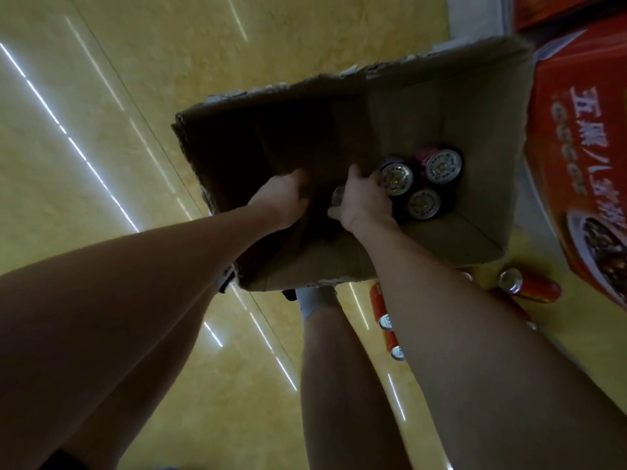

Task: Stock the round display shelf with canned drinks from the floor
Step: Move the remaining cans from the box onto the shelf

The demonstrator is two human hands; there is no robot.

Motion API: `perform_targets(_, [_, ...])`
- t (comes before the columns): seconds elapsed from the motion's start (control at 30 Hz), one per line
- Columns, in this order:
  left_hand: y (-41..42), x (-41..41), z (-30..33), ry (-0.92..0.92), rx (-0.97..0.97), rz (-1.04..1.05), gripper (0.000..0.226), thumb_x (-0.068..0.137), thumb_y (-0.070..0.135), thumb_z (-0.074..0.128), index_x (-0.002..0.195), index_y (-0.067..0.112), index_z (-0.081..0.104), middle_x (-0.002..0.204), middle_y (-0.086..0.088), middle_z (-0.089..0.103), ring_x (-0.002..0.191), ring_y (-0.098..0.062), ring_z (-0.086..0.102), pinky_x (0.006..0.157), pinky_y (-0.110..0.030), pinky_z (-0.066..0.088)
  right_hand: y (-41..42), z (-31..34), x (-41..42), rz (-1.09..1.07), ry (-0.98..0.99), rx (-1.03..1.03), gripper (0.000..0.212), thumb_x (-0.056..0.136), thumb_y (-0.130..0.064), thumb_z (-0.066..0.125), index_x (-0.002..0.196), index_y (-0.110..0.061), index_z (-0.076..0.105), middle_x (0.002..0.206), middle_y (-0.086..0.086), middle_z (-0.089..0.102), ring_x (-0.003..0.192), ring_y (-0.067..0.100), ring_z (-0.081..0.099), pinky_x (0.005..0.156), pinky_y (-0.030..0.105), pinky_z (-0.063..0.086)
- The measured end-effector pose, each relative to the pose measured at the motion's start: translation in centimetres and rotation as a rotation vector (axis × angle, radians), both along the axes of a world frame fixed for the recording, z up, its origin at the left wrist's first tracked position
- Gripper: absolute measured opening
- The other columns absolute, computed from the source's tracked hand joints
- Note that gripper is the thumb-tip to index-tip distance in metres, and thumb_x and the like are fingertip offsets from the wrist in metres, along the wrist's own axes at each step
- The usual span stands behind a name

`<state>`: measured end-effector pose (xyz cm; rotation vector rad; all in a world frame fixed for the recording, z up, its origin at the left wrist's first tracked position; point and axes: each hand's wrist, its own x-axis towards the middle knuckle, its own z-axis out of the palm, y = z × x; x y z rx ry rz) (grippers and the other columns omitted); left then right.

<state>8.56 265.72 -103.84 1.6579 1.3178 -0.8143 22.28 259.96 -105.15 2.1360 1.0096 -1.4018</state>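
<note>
Cardboard box [424, 106], brown, open at the top with torn flap edges, standing on the glossy yellow tiled floor [101, 96]; interior mostly bare, left half in deep shadow. Contents: three canned drinks upright in a tight cluster toward the right side, tops showing, namely a pink-sided can [442, 166] farthest, a purple-sided can [395, 176] to its left, and a dark can [424, 203] nearest; a fourth can [338, 195] shows only as a sliver of silver rim just left of the right hand. Left hand [283, 198] reaches down into the shadowed left half, its fingers lost in the dark, so whether they hold anything cannot be told. Right hand [363, 198] is inside the box beside the cluster, fingers curled downward next to the purple-sided can and over the fourth can; what they hold cannot be made out. Outside the box, near right: a red can [529, 286] lying on its side on the floor, and two further orange-red cans [386, 320] partly hidden behind the right forearm. Far right: large red printed cartons [576, 147] stacked beside the box. A leg with a white sock [314, 301] stands at the near wall of the box
</note>
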Motion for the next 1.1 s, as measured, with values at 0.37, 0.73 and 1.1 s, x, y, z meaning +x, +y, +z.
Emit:
perform_targets(0.37, [5.1,-2.5,13.9,-0.062,-0.001,-0.199,0.046,0.086,0.005,0.052,0.129,0.020,0.050,0.124,-0.007,0.058,0.110,-0.027,0.058,0.091,-0.041,0.052,0.7,16.9,-1.6,-0.332,0.022,0.078,0.076,0.075,-0.061,0.067,0.128,-0.014,0.038,0.123,0.013,0.053,0.108,0.033,0.056,0.072,0.035,0.043])
perform_targets(0.73, [13.4,0.3,38.1,-0.249,0.065,-0.252,0.080,0.075,0.008,0.072,0.142,0.023,0.030,0.130,-0.012,0.050,0.114,-0.033,0.054,0.086,-0.044,0.052,10.5,42.9,0.4,-0.663,0.144,0.291,0.062,0.077,-0.060,0.067,0.118,-0.018,0.047,0.112,0.007,0.056,0.067,0.022,0.071,0.040,0.020,0.048])
perform_targets(1.1, [19.3,8.1,63.6,-0.548,0.259,-0.440,0.080,0.054,0.022,0.093,0.124,0.011,0.058,0.113,-0.009,0.066,0.105,-0.029,0.061,0.081,-0.032,0.046,12.5,70.1,5.0,-0.783,0.151,0.635,0.057,0.085,-0.063,0.060,0.102,-0.009,0.057,0.080,0.013,0.067,0.050,0.024,0.066,0.039,0.023,0.046])
